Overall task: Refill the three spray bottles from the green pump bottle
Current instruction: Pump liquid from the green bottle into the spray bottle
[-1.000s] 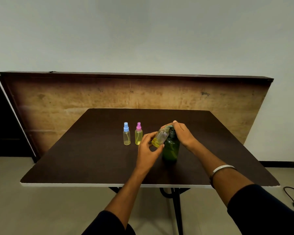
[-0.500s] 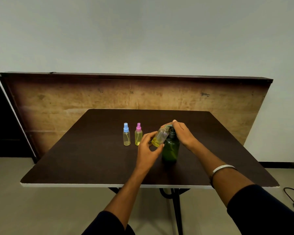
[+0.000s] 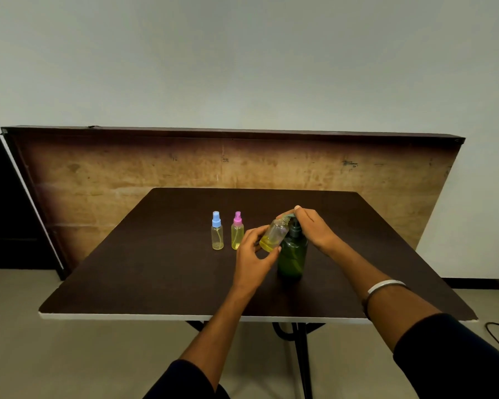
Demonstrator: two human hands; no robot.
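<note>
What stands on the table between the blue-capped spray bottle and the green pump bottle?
In the head view, the pink-capped spray bottle stands between the blue-capped spray bottle and the green pump bottle.

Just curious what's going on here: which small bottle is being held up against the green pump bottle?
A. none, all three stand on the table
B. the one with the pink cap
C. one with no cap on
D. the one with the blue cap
C: the left hand holds an uncapped bottle tilted at the green bottle's pump, while the blue-capped and pink-capped bottles stand on the table.
</note>
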